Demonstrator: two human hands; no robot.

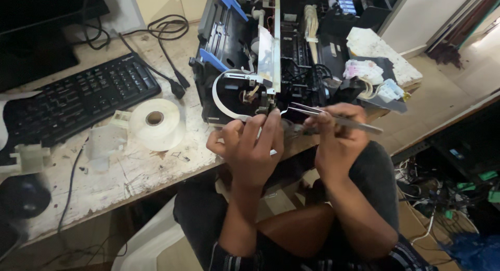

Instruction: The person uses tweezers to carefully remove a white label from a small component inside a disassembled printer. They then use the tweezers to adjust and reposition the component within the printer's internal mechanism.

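- At frame centre, left hand [249, 146] rests on the front edge of the opened printer [271, 57]; fingers [268, 128] curled against its lower metal frame, touching it. Can't tell if they pinch a part.
- Right hand [338, 141] just right of it, fingers closed around metal tweezers [333, 117]; tips point left, at the printer's front.
- Printer sits on the worn tabletop [135, 172], upper centre of frame.
- Left of it: white tape roll [155, 123], black keyboard [78, 99].
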